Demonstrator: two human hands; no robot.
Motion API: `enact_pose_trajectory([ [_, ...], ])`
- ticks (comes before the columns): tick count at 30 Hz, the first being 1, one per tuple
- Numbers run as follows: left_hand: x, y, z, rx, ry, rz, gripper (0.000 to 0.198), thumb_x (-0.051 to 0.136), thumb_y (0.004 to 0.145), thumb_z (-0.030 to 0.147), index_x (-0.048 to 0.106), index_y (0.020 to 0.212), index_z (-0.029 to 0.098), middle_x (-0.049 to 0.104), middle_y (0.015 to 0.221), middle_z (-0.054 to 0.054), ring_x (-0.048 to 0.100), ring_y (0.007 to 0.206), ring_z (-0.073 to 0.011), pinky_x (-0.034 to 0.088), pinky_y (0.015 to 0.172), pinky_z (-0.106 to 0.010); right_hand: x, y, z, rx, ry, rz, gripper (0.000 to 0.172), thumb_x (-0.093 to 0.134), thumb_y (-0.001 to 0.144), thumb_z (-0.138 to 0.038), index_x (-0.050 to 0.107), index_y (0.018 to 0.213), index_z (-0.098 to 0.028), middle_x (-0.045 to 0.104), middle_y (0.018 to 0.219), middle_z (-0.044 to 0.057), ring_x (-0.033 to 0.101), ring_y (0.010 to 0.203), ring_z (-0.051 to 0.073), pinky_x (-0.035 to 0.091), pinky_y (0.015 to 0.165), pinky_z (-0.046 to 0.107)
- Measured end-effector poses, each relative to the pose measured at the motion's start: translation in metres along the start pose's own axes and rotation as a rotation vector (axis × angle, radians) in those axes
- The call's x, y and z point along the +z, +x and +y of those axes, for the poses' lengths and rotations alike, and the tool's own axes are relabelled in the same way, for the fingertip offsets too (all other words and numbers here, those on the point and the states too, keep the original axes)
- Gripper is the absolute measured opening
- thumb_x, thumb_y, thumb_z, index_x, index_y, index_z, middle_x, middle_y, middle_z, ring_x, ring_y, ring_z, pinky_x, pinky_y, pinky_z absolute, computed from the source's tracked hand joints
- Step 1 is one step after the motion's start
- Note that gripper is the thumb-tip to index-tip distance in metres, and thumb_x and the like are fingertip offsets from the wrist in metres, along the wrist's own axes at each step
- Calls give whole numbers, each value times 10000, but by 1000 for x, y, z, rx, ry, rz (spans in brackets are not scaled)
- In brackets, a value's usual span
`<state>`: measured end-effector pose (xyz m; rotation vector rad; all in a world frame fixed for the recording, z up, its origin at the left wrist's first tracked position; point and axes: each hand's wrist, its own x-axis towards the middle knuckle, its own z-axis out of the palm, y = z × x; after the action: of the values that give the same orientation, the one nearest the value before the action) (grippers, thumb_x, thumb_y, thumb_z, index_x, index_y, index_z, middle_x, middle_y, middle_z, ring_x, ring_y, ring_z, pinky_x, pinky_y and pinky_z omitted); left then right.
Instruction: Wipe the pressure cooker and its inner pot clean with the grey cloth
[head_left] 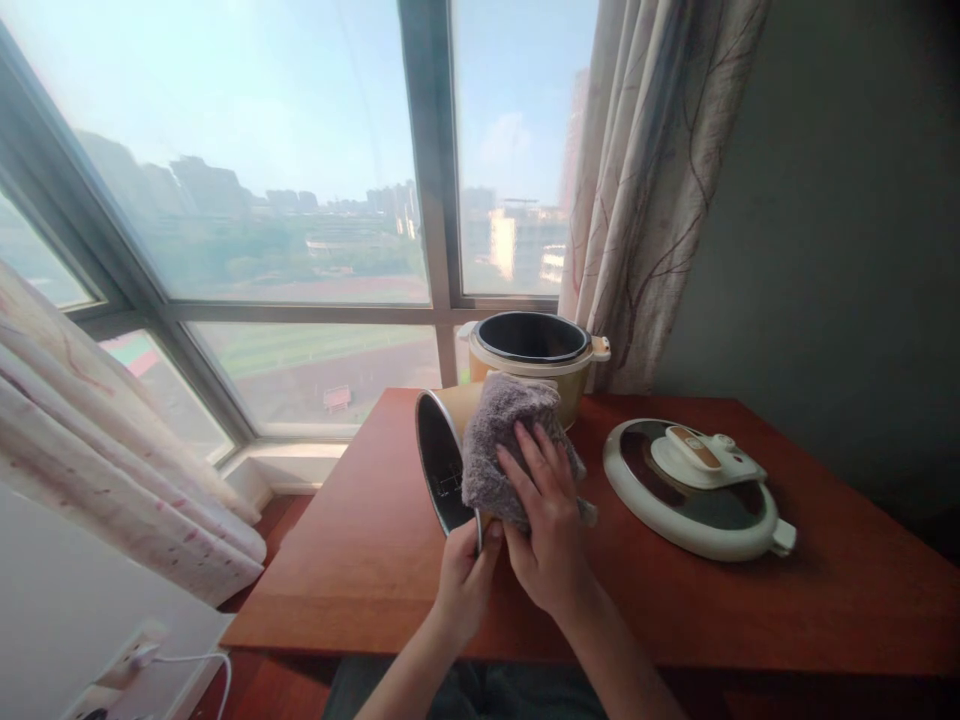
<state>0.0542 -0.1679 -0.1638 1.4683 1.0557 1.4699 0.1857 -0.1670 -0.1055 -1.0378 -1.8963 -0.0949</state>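
Reaching forward from the near edge, both forearms converge in the head view. The left hand [463,578]'s grip pinches the near rim of the inner pot [441,465]; the right hand [546,510] lies over a grey cloth [487,440] against its outer wall, fingers spread. Tipped sideways above the table [337,590], the pot points its mouth left, its axis running across. Behind stands the cooker body [574,385]; right lies the lid [694,490], before a curtained window [300,200].
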Motion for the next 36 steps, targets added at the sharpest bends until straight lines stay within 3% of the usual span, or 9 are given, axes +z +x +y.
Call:
enact_pose_trajectory([
  [3, -1, 7, -3, -31, -62, 74, 386, 689, 798, 515, 734, 721, 139, 681, 693, -50, 580, 705, -195, 521, 711, -286, 16, -45, -1, 17, 24, -39, 638, 423, 919, -144, 328, 1547, -212, 220, 1661, 106, 157, 1532, 350, 283, 1150, 679],
  [5, -2, 9, -3, -27, -95, 43, 347, 710, 766, 486, 751, 744, 142, 701, 709, -56, 596, 726, -207, 530, 707, -290, 28, -68, -2, 29, 13, -21, 668, 411, 922, -152, 267, 1572, -206, 172, 1671, 126, 146, 1530, 376, 303, 1118, 711],
  [9, -4, 9, -3, -8, -92, -13, 335, 678, 790, 470, 747, 730, 148, 706, 708, -57, 585, 699, -193, 527, 682, -280, 46, -76, 0, 38, 4, 51, 698, 400, 900, -141, 251, 1576, -223, 147, 1674, 134, 131, 1530, 390, 253, 1116, 748],
  [13, -9, 9, -4, -17, -16, -1, 364, 641, 823, 485, 713, 714, 145, 690, 711, -53, 571, 711, -189, 517, 703, -280, 41, -45, 6, -19, 25, 105, 652, 419, 887, -161, 335, 1529, -240, 215, 1658, 122, 166, 1524, 377, 168, 1147, 739],
  [16, -12, 5, -4, 18, 84, -89, 460, 552, 898, 511, 639, 635, 144, 601, 624, -28, 494, 630, -153, 464, 631, -253, 22, -5, 8, -49, 6, 107, 587, 462, 881, -201, 431, 1467, -227, 337, 1613, 118, 236, 1504, 357, 179, 1162, 694],
  [22, -13, -20, -7, 212, 292, -397, 342, 443, 993, 344, 635, 777, 162, 618, 737, -50, 556, 680, -162, 441, 673, -251, -22, 96, -2, 52, -51, -211, 412, 527, 876, -247, 652, 1269, -235, 621, 1395, 67, 504, 1327, 283, 311, 1153, 476],
  [26, -16, -32, -13, 265, 341, -460, 324, 429, 1004, 301, 608, 768, 169, 611, 750, -57, 566, 704, -161, 426, 679, -241, -26, 142, -7, 94, -148, -517, 305, 482, 920, -331, 716, 1102, -263, 753, 1085, 67, 680, 1003, 268, 481, 878, 375],
  [31, -19, -32, -19, 209, 313, -322, 385, 446, 1005, 369, 601, 718, 164, 544, 667, -20, 498, 630, -139, 390, 632, -234, -13, 147, -11, 89, -244, -494, 283, 486, 929, -377, 715, 1033, -249, 758, 1000, 81, 696, 911, 280, 486, 776, 367],
  [36, -18, -23, -11, 93, 221, -185, 476, 489, 972, 483, 612, 660, 145, 493, 613, -1, 416, 584, -120, 363, 590, -226, -10, 124, -10, 85, -134, -302, 313, 518, 899, -265, 688, 1159, -220, 699, 1259, 80, 605, 1187, 277, 421, 1040, 432],
])
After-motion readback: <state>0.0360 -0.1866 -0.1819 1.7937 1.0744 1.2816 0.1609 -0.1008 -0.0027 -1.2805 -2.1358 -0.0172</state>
